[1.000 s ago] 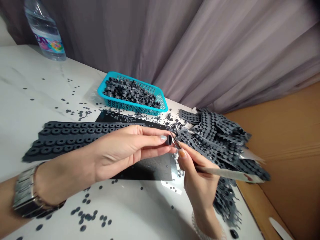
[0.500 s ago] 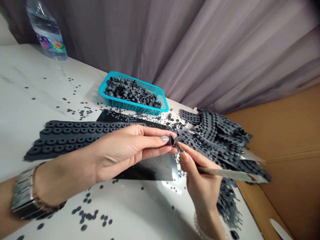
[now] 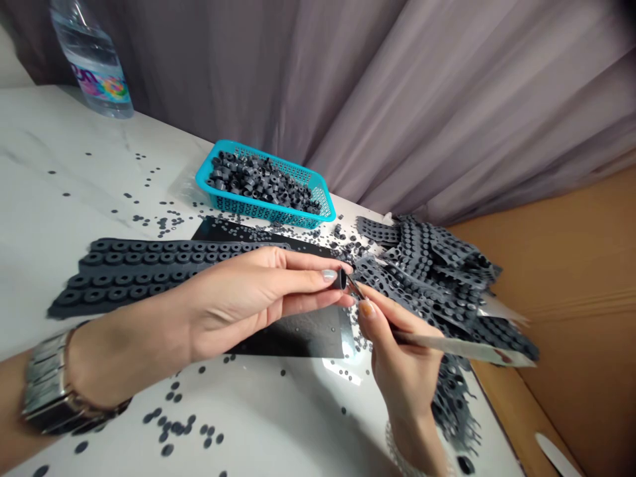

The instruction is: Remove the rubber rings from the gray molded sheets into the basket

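- Head view: the **left hand** (image 3: 248, 298) is clenched around a short **dark rubber sleeve** (image 3: 340, 279), pinched between thumb and fingertips above the middle of the worktop.
- Orientation: the sleeve's long axis lies roughly level, with its open end facing right, toward the other hand.
- The **right hand** (image 3: 402, 358) grips a slim **pointed tool** (image 3: 447, 348) with a pale handle. The tool's long axis runs from lower right up to the left, and its metal tip sits at the sleeve's open end, apparently touching it.
- Worktop: the white marble-patterned **worktop** (image 3: 64, 165) carries a **black sheet** (image 3: 293, 338), partly under the hands, and **punched rubber strips** (image 3: 144, 271) to the left of it.
- Right of the hands lies a **heap of punched strips** (image 3: 427, 278), some hanging over the worktop edge.
- Behind the hands stands a **turquoise plastic basket** (image 3: 263, 215) full of dark rubber rings. **Loose rubber discs** (image 3: 171, 424) are scattered around.
- Wear: a **metal wristwatch** (image 3: 50, 391) is on the left wrist and a **beaded bracelet** (image 3: 397, 450) on the right.
- Labels: a **water bottle** (image 3: 92, 59) stands at the far corner; its colourful label cannot be read.
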`<action>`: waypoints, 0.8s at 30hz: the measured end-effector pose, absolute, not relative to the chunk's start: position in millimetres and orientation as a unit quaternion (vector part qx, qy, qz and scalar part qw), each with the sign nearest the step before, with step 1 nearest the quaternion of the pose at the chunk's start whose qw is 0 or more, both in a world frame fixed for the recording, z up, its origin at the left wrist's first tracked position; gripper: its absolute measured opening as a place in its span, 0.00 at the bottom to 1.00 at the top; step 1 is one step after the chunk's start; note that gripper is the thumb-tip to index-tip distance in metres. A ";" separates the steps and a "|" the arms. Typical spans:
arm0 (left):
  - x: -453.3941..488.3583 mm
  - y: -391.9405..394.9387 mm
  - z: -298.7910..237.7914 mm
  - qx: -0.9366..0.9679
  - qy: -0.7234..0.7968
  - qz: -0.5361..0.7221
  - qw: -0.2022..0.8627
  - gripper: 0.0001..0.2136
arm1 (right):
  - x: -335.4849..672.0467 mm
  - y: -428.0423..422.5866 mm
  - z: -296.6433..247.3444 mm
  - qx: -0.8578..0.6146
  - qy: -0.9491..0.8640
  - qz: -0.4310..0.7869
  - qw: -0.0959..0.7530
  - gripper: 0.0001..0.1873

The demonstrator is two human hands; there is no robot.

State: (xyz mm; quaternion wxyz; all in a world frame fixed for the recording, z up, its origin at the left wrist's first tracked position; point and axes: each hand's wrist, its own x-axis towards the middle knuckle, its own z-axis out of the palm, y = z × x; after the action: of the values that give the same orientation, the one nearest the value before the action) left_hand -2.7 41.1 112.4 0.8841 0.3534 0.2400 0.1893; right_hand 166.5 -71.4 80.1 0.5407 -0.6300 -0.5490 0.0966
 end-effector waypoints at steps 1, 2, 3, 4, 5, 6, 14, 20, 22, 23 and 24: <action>-2.8 41.3 112.6 0.354 0.238 0.189 0.885 0.09 | 166.5 -71.1 79.6 -0.630 -0.546 0.098 0.544 0.12; -2.8 41.3 112.9 0.353 0.236 0.189 0.885 0.09 | 166.6 -70.8 78.9 -0.630 -0.541 0.098 0.548 0.12; -2.8 41.1 113.2 0.353 0.236 0.188 0.886 0.09 | 166.7 -70.3 78.0 -0.629 -0.535 0.098 0.555 0.11; -2.8 40.8 113.5 0.352 0.237 0.189 0.886 0.09 | 167.0 -69.8 76.9 -0.629 -0.528 0.098 0.562 0.12; -2.9 40.5 113.6 0.351 0.241 0.190 0.885 0.08 | 167.4 -69.3 75.9 -0.630 -0.522 0.101 0.567 0.13; -3.0 40.1 113.5 0.350 0.246 0.191 0.884 0.08 | 167.9 -68.9 74.8 -0.630 -0.516 0.105 0.571 0.14; -2.2 39.4 113.7 0.358 0.257 0.186 0.878 0.07 | 169.2 -70.2 81.8 -0.637 -0.534 0.131 0.540 0.14; -1.1 39.2 117.6 0.354 0.260 0.180 0.880 0.07 | 167.9 -71.4 90.3 -0.644 -0.542 0.137 0.521 0.13; -1.8 39.9 116.5 0.357 0.258 0.178 0.880 0.07 | 167.5 -71.3 87.8 -0.643 -0.540 0.133 0.526 0.14; -2.1 40.3 115.8 0.358 0.253 0.176 0.881 0.07 | 167.4 -71.2 85.8 -0.642 -0.538 0.129 0.531 0.14; -2.5 40.7 115.2 0.359 0.248 0.175 0.883 0.07 | 167.4 -71.1 83.6 -0.640 -0.536 0.125 0.536 0.14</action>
State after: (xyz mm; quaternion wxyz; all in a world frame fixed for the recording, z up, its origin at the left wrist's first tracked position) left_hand -2.5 40.7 115.2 0.8828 0.3586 0.2481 0.1747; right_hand 167.4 -71.1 83.6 0.5356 -0.6402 -0.5362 0.1254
